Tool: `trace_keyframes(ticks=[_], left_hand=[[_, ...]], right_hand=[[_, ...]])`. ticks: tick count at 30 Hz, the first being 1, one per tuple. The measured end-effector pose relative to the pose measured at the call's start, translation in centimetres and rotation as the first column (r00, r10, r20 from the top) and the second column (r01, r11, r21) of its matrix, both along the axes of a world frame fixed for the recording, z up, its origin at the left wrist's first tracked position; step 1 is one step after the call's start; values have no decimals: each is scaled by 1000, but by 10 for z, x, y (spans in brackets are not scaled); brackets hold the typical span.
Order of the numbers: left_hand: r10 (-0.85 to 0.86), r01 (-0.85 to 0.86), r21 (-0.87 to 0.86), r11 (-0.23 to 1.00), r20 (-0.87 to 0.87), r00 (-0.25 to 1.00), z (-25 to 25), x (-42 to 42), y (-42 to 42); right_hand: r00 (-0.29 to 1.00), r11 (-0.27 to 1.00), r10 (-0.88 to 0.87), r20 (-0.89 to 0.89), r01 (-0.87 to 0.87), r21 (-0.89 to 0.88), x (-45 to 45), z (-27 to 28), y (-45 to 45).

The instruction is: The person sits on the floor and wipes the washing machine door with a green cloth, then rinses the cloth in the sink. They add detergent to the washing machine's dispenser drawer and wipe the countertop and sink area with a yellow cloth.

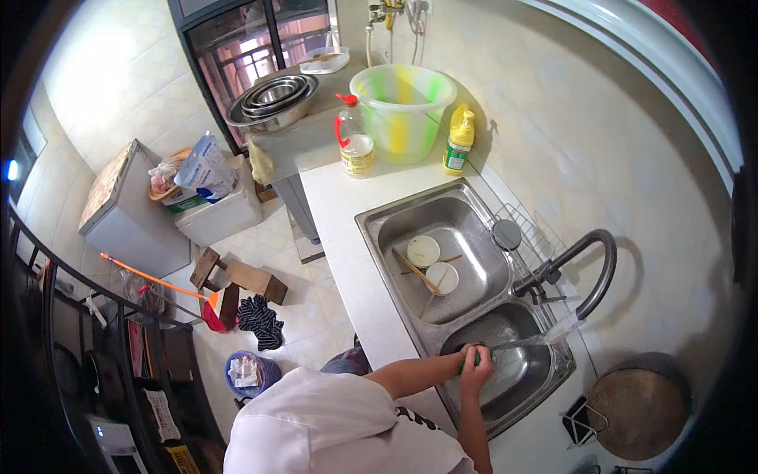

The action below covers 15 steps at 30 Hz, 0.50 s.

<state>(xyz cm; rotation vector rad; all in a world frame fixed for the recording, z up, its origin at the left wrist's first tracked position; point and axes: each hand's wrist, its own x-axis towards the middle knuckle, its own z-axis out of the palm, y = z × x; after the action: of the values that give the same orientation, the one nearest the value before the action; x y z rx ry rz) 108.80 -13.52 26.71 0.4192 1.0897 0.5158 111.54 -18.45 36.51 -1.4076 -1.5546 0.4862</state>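
Over the smaller basin of the stainless-steel double sink, my left hand and my right hand are close together. Between them is a small green thing, mostly hidden by the fingers; its kind cannot be told. Water runs beside the hands from the dark gooseneck faucet. In the larger basin lie two small white bowls with several wooden chopsticks on and around them.
Behind the sink stand a clear bottle with a red handle, a striped plastic tub and a yellow detergent bottle. Nested steel bowls sit farther back. A wire rack borders the sink; a round wooden board lies at right.
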Motion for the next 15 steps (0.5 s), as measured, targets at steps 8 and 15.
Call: trace_keyframes(ticks=[8, 15], left_hand=[[-188, 431, 437, 790, -496, 848, 11, 25, 1], [247, -109, 406, 907, -305, 920, 28, -11, 23]], right_hand=[[879, 836, -399, 260, 465, -290, 127, -103, 42], [764, 830, -533, -364, 388, -401, 130, -92, 82]])
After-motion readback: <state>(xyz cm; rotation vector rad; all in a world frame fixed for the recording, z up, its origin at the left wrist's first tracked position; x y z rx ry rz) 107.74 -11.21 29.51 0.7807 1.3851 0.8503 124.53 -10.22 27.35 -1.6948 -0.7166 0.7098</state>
